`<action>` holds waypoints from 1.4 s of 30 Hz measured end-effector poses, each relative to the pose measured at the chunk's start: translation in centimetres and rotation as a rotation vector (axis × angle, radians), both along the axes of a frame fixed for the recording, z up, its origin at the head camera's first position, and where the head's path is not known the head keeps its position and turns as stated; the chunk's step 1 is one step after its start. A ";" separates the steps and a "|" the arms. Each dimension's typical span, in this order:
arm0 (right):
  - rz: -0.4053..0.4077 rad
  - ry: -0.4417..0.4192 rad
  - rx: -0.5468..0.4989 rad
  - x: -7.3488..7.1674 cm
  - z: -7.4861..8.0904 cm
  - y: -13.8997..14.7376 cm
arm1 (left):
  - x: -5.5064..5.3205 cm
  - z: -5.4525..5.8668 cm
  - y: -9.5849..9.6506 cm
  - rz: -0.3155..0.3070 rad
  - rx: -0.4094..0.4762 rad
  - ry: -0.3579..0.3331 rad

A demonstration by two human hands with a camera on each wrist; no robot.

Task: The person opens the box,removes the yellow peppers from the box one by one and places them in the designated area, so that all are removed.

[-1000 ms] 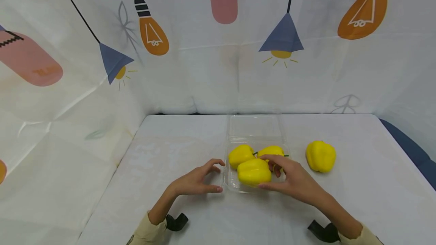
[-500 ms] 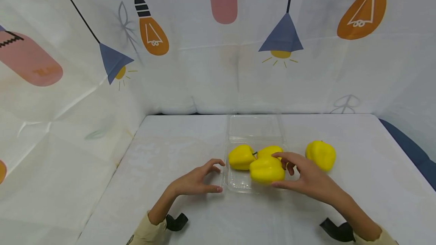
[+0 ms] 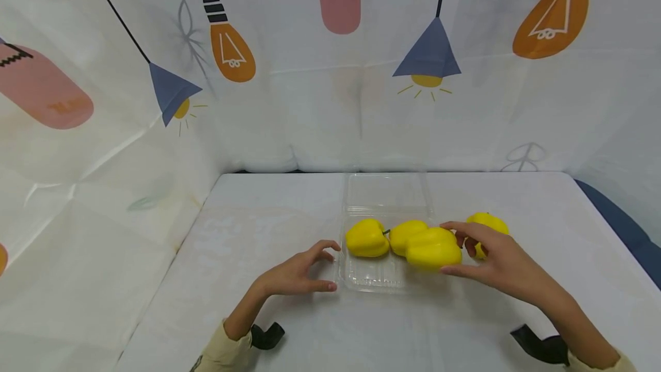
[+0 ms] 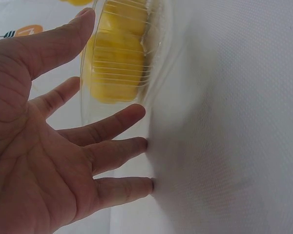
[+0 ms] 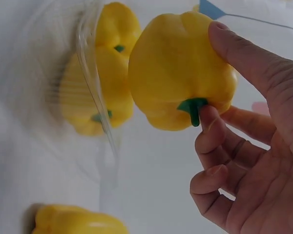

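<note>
Between thumb and fingers my right hand holds a yellow bell pepper, lifted above the right side of a clear plastic container. Its green stem shows in the right wrist view, close to the fingers. Two more yellow bell peppers, a left one and a right one, lie inside the container. At the container's left wall is my left hand, fingers spread and nothing held. In the left wrist view its fingertips are near the clear wall; whether they touch it I cannot tell.
Another yellow bell pepper lies on the white table right of the container, partly behind my right hand. The container's lid is folded back toward the rear. A white printed curtain closes off the back and left.
My right hand has carried the yellow bell pepper rightward and slightly up, from over the middle of the container to its right side. The left hand has stayed in place.
</note>
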State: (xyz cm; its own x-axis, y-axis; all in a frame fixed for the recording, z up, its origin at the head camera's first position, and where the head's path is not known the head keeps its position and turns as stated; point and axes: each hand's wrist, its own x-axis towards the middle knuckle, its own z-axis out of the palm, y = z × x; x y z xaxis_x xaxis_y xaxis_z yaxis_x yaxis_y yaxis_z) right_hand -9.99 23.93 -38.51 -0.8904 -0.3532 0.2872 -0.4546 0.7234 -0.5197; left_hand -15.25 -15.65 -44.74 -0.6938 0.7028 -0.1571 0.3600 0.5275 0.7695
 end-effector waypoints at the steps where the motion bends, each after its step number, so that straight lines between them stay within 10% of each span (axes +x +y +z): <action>1: -0.002 0.007 -0.004 0.0 0.1 0.3 | 0.0 0.0 0.0 0.000 0.000 -0.001; 42: -0.245 0.111 0.177 -0.5 0.8 10.1 | -0.1 0.1 0.0 0.003 -0.004 -0.022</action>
State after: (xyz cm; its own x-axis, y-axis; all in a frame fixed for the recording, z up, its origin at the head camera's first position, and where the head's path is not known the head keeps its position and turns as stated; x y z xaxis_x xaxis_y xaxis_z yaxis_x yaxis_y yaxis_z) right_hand -10.45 34.06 -37.76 -0.9218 -0.1851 0.3407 -0.3024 0.8931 -0.3330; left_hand -15.30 -15.62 -44.60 -0.6925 0.6998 -0.1750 0.3411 0.5315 0.7753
